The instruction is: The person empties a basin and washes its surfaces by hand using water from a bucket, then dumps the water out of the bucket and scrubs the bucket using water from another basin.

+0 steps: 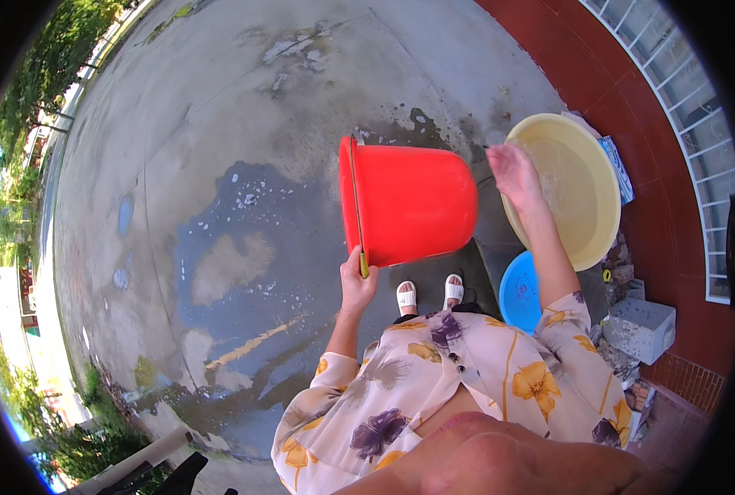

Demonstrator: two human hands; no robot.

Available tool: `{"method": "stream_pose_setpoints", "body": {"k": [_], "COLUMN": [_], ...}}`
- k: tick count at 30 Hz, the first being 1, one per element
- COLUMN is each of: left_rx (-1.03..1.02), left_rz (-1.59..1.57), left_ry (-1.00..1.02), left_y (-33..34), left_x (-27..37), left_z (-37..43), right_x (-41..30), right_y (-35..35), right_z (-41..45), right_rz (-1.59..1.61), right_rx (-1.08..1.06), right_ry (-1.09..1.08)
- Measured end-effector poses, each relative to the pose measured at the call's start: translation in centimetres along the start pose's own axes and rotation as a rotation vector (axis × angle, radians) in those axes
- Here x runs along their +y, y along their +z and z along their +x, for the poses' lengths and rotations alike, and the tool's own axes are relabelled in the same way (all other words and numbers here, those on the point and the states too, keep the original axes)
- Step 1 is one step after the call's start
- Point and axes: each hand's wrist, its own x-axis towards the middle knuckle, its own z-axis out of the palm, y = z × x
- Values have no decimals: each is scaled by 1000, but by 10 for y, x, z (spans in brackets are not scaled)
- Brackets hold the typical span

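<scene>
My left hand [358, 286] grips the rim edge of a red plastic bucket [413, 204], beside the yellow-green grip [364, 265] on its wire handle. The bucket is tipped on its side, its mouth facing left and its base towards the right. My right hand [514, 172] is slightly blurred, fingers extended, with nothing seen in it. It is over the left rim of a large pale yellow basin [516, 223], which contains water. Under my right forearm, a blue plastic basin [516, 294] is partly hidden by the arm and sleeve.
Wet concrete [250, 204] with a foamy puddle spreads to the left. A red tiled wall [642, 216] with a white window grille [682, 124] runs along the right. Near it are a grey-white block [639, 328] and some bricks [640, 396]. My white sandals [407, 298] stand below the bucket.
</scene>
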Motion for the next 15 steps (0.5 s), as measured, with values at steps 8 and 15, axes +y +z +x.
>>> {"method": "stream_pose_setpoints", "body": {"k": [8,15], "left_rx": [72,110], "left_rz": [-65,53], "left_ry": [-53,-36], "left_y": [1,-10], "left_x": [-1,-13], "left_z": [-2,1], "right_x": [112,202], "right_y": [143,169], "right_z": [65,62], "right_rz": [-1953,-1657], "right_rx": [-509,-740], "right_ry": [-219,-828]}}
